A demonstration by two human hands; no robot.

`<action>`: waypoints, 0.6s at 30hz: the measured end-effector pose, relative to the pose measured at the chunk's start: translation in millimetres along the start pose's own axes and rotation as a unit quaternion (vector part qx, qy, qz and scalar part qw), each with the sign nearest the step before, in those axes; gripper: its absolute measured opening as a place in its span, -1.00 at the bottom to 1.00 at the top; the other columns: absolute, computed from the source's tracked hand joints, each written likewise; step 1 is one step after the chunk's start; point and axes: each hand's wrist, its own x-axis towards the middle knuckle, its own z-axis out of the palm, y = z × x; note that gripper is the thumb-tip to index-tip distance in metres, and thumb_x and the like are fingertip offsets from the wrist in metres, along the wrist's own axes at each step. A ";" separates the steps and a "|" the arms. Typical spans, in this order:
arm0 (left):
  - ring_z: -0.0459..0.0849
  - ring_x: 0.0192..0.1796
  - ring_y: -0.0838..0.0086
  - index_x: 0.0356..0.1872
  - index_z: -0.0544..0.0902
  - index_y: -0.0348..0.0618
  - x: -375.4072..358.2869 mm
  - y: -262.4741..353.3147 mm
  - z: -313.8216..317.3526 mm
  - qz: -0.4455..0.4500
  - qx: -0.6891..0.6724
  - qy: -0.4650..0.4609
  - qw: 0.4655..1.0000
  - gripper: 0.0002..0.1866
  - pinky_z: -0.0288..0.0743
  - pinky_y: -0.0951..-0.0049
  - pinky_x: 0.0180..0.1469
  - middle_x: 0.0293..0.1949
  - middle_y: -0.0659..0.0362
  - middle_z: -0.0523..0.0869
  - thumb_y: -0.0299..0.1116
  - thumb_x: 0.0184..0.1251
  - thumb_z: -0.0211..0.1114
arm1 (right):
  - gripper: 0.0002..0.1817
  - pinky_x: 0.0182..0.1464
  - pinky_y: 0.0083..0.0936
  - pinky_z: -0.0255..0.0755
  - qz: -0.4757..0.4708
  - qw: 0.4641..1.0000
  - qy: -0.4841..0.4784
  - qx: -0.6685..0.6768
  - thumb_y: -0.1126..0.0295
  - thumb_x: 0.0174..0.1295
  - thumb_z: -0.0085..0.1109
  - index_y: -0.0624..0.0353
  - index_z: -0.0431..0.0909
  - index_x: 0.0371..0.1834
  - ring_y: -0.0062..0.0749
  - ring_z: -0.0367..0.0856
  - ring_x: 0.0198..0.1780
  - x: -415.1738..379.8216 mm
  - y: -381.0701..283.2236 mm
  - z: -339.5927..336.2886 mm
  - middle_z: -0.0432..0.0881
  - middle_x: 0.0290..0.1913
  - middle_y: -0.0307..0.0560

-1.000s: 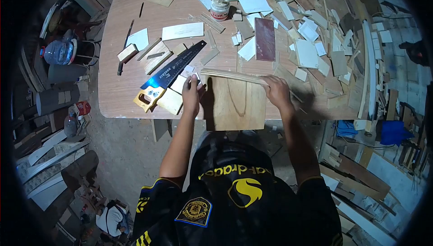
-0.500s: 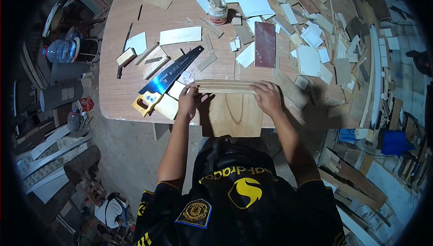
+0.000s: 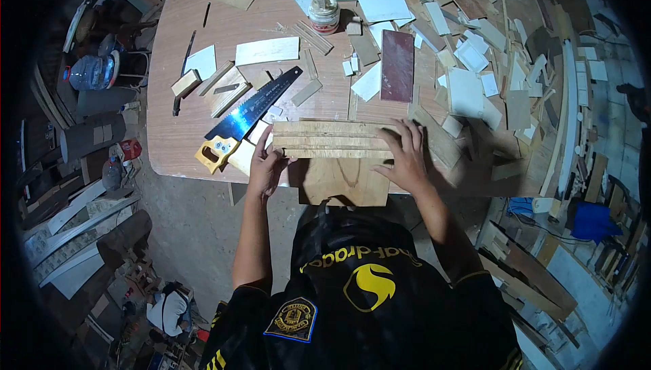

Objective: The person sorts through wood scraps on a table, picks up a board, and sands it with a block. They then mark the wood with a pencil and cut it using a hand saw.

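Observation:
A stack of several narrow wooden strips [image 3: 332, 141] spans between my two hands, lying crosswise above a plywood board [image 3: 344, 183] at the table's near edge. My left hand [image 3: 266, 168] grips the left end, its thumb at the lower edge. At the right end, my right hand [image 3: 409, 158] holds the stack with its fingers over the top and the thumb below. Close to my left hand lies a handsaw [image 3: 254, 109] with a yellow handle.
Wood offcuts cover the right side of the table [image 3: 203, 4]. A jar [image 3: 324, 15] with a stick in it stands toward the back, near a dark red-brown board [image 3: 397, 65]. A white panel [image 3: 268, 51] lies beyond the saw. More scrap lies on the floor.
The strips have turned so a broader face shows, and they sit slightly nearer to me. My left hand has shifted left and down; my right fingers are more spread.

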 end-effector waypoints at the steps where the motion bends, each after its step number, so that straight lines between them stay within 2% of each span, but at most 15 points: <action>1: 0.70 0.06 0.25 0.55 0.09 -0.10 -1.0 3.4 -0.2 0.001 0.000 0.000 1.000 -0.28 0.69 0.28 0.00 0.21 -0.05 0.59 -0.58 0.38 0.10 | 0.00 0.48 0.29 -0.10 -0.001 1.000 0.001 0.000 0.14 -0.25 0.62 -0.15 0.36 0.42 0.16 0.05 0.47 1.4 -1.0 -6.4 0.19 0.43 0.01; 3: 0.69 0.09 0.25 0.52 0.15 -0.14 -2.1 9.0 1.0 -0.019 -0.005 -0.023 1.000 -0.32 0.68 0.24 0.04 0.21 -0.04 0.59 -0.57 0.39 0.13 | 0.21 0.47 0.41 -0.19 0.040 0.996 -0.079 -0.033 0.02 -0.33 0.65 -0.22 0.17 0.54 0.18 0.01 0.50 3.2 -1.5 -14.9 0.16 0.47 -0.01; 4: 0.69 0.09 0.25 0.52 0.15 -0.14 -2.8 11.2 4.3 -0.018 -0.004 -0.026 0.999 -0.32 0.68 0.24 0.04 0.21 -0.04 0.59 -0.57 0.39 0.13 | 0.23 0.45 0.44 -0.20 0.031 0.994 -0.094 -0.038 0.06 -0.29 0.63 -0.19 0.10 0.57 0.11 0.10 0.48 2.7 -1.0 -13.3 0.23 0.41 -0.01; 8: 0.67 0.12 0.25 0.52 0.17 -0.15 -3.9 18.9 15.3 -0.024 -0.006 -0.056 0.998 -0.31 0.64 0.22 0.11 0.23 -0.03 0.58 -0.53 0.39 0.17 | 0.14 0.47 0.38 -0.20 0.052 0.993 -0.094 -0.053 0.16 -0.26 0.61 -0.05 0.18 0.51 -0.03 0.21 0.43 -3.0 5.0 -1.2 0.35 0.32 -0.03; 10: 0.65 0.15 0.25 0.52 0.17 -0.15 -4.8 21.1 16.9 -0.025 0.005 -0.062 0.998 -0.31 0.61 0.23 0.14 0.25 -0.03 0.55 -0.53 0.38 0.18 | 0.02 0.51 0.26 -0.19 0.056 0.994 -0.070 -0.060 0.23 -0.25 0.57 0.05 0.27 0.40 -0.14 0.29 0.38 -4.9 5.6 -1.6 0.44 0.22 -0.07; 12: 0.53 0.28 0.17 0.48 0.26 -0.16 -2.7 19.9 20.0 0.054 0.169 -0.045 0.983 -0.32 0.48 0.18 0.27 0.32 -0.07 0.47 -0.42 0.35 0.29 | 0.00 0.50 0.20 -0.16 0.045 0.995 -0.054 -0.068 0.23 -0.27 0.58 0.07 0.29 0.37 -0.13 0.31 0.36 -7.6 4.5 -4.7 0.45 0.20 -0.06; 13: 0.53 0.28 0.17 0.48 0.26 -0.16 -3.9 23.6 23.9 0.055 0.169 -0.048 0.983 -0.32 0.48 0.18 0.27 0.32 -0.07 0.47 -0.42 0.35 0.29 | -0.02 0.50 0.13 -0.13 0.035 0.996 -0.041 -0.074 0.23 -0.29 0.59 0.08 0.31 0.33 -0.12 0.32 0.34 -10.1 3.1 -6.4 0.47 0.17 -0.05; 14: 0.45 0.34 0.13 0.44 0.32 -0.16 -6.0 28.2 26.6 0.168 0.365 -0.006 0.916 -0.31 0.37 0.15 0.34 0.34 -0.07 0.44 -0.35 0.30 0.35 | -0.02 0.50 0.13 -0.13 0.035 0.996 -0.038 -0.076 0.23 -0.29 0.59 0.08 0.31 0.33 -0.12 0.32 0.34 -13.1 1.3 -7.6 0.47 0.17 -0.05; 15: 0.37 0.40 0.09 0.41 0.37 -0.16 -9.1 32.8 28.9 0.273 0.539 0.038 0.796 -0.30 0.26 0.12 0.41 0.37 -0.07 0.40 -0.28 0.25 0.41 | -0.03 0.49 0.09 -0.08 0.028 0.996 -0.036 -0.078 0.23 -0.29 0.59 0.08 0.32 0.33 -0.11 0.33 0.33 -15.4 -0.8 -8.8 0.47 0.18 -0.05; 16: 0.25 0.45 -0.03 0.36 0.43 -0.16 -14.8 40.4 36.7 0.310 0.595 0.017 0.742 -0.25 0.11 0.02 0.47 0.37 -0.05 0.41 -0.16 0.14 0.49 | -0.03 0.47 0.05 -0.04 0.018 0.996 -0.034 -0.080 0.23 -0.29 0.59 0.08 0.32 0.32 -0.11 0.34 0.32 -16.3 -3.4 -9.3 0.47 0.18 -0.05; 17: 0.12 0.51 -0.12 0.37 0.42 -0.10 -22.4 47.1 46.7 0.329 0.658 -0.020 0.677 -0.18 -0.02 -0.17 0.50 0.43 0.00 0.35 -0.06 0.07 0.52 | -0.03 0.47 0.05 -0.04 0.014 0.996 -0.033 -0.081 0.23 -0.29 0.59 0.08 0.32 0.32 -0.11 0.34 0.32 -17.4 -6.8 -9.4 0.47 0.18 -0.05; 18: 0.05 0.53 -0.15 0.40 0.38 -0.06 -32.0 51.4 58.9 0.301 0.714 -0.056 0.629 -0.12 -0.09 -0.28 0.49 0.45 0.00 0.30 0.01 0.03 0.53 | -0.04 0.46 0.04 -0.03 0.005 0.997 -0.040 -0.066 0.22 -0.28 0.58 0.08 0.33 0.32 -0.11 0.34 0.31 -18.5 -10.3 -9.5 0.47 0.18 -0.05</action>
